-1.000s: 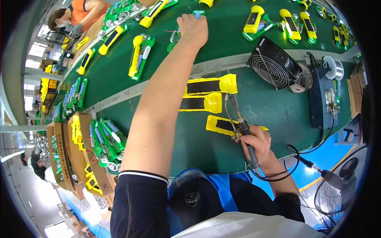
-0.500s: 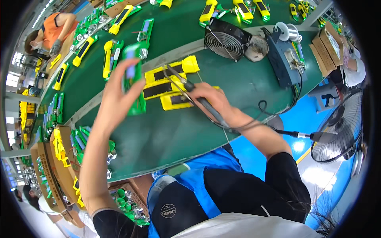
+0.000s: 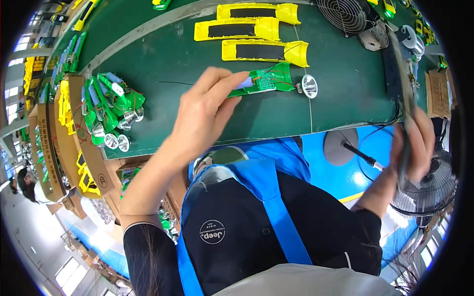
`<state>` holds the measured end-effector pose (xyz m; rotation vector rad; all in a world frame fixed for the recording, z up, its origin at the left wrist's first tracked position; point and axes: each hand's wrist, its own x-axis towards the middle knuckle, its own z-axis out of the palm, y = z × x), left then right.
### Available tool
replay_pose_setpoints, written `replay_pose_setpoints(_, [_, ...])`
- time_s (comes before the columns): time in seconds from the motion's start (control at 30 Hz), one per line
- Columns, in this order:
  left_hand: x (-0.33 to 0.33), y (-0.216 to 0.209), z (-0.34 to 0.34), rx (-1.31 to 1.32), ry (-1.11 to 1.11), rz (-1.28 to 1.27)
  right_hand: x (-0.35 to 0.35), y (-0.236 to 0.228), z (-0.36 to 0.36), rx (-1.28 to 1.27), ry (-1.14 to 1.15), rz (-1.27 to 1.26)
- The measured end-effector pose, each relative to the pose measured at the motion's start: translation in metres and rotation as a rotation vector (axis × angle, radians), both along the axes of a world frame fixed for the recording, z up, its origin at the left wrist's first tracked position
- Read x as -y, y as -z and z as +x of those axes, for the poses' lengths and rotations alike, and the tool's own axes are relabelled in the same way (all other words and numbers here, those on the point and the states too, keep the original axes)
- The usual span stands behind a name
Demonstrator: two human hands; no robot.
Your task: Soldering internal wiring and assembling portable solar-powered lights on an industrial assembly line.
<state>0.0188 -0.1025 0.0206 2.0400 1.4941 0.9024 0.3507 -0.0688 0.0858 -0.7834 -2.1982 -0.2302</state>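
In front of me lies a green casing half (image 3: 281, 75) with a circuit board, thin wires and a light purple battery cell (image 3: 244, 85). Its left end is pinched between the thumb and fingers of my left hand (image 3: 202, 108). A round silver reflector (image 3: 309, 87) rests on the table by the casing's right end. Out at the right, beside the dark blue soldering station (image 3: 393, 74), my right hand (image 3: 417, 145) is wrapped round a soldering iron (image 3: 406, 103), upright and smeared by motion. Beyond the casing lie three yellow casing halves (image 3: 269, 51) with dark panels.
Green casing halves with reflectors (image 3: 111, 106) are heaped at the left table edge, beside a cardboard box (image 3: 81, 133) holding yellow parts. A small black fan (image 3: 343, 15) and a solder spool (image 3: 412, 39) stand at the far right. A floor fan (image 3: 429, 190) is below right.
My left hand has brought the green casing down onto the table in front of me. My right hand has swung right with the soldering iron, away from the yellow casings. The view has shifted.
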Motion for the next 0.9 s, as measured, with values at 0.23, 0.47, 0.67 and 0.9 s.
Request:
replay_pose_setpoints(0.23, [-0.033, 0.026, 0.013, 0.145, 0.231, 0.045, 0.023, 0.076, 0.007, -0.671, -0.205, -0.530])
replay_pose_setpoints(0.47, [-0.033, 0.023, 0.017, 0.530, -0.012, -0.286, -0.002, 0.135, -0.043, -1.232, -0.293, -1.143])
replay_pose_setpoints(0.67, [-0.034, 0.031, 0.015, 0.292, 0.053, -0.049, -0.007, 0.122, -0.055, -1.104, -0.236, -1.180])
replay_pose_setpoints(0.9, [-0.032, 0.034, 0.020, 0.361, -0.085, -0.213, -0.008, 0.124, -0.056, -1.119, -0.199, -1.262])
